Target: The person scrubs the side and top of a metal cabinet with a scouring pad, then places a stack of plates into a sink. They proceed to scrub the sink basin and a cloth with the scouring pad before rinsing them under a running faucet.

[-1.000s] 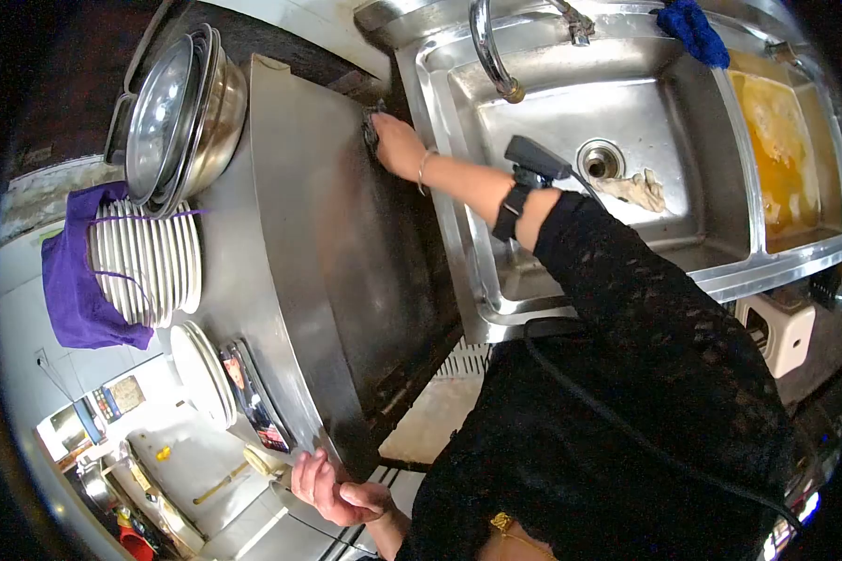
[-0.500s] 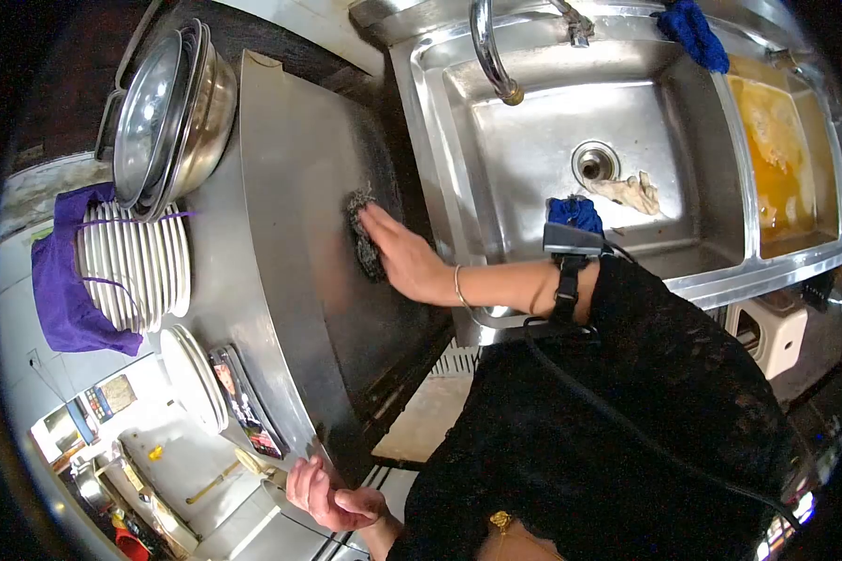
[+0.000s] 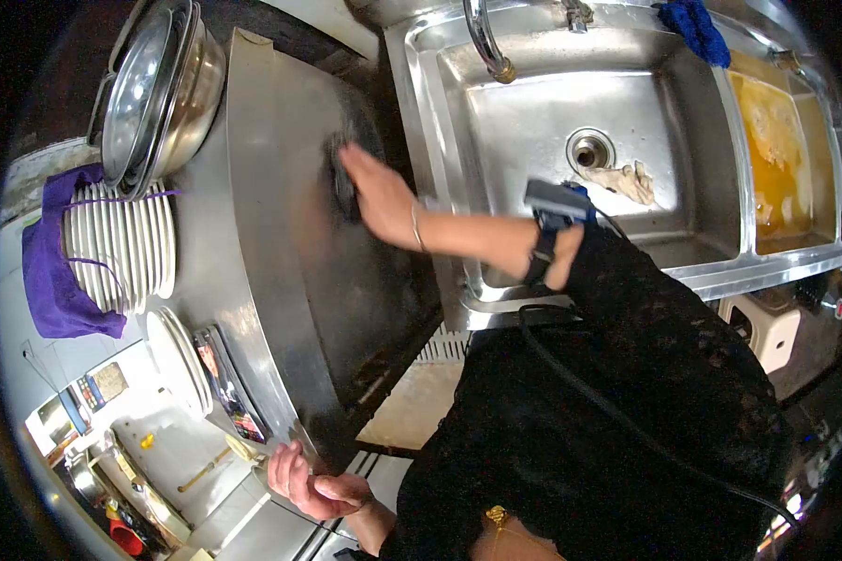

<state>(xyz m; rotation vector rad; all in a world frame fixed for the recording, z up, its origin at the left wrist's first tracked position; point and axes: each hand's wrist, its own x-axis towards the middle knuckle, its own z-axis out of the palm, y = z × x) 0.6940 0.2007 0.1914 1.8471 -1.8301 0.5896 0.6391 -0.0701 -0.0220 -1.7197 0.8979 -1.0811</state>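
Note:
My right hand (image 3: pixel 384 198) presses a dark steel wool scrubber (image 3: pixel 343 178) against the stainless steel surface (image 3: pixel 281 178), its fingers over the pad; both are smeared by motion. A bangle sits at that wrist, and a strapped device is on the forearm. Near the lower end of the same surface, my left hand (image 3: pixel 313 484) hangs in the air, palm partly up. Its fingers are loosely curled and a little apart, with nothing visible in them.
Metal bowls (image 3: pixel 182 122), a plate stack (image 3: pixel 122 248) with a purple cloth (image 3: pixel 51 271), and more plates (image 3: pixel 173 360) line the left side. At right, a sink (image 3: pixel 533 140) holds a crumpled pale glove (image 3: pixel 622 182); a narrower basin (image 3: pixel 767 248) has yellowish liquid. A tap (image 3: pixel 485 42) overhangs the sink.
My right hand has slid the scrubber up and slightly left along the steel surface. The whole view has shifted a little, and my left hand remains loosely curled.

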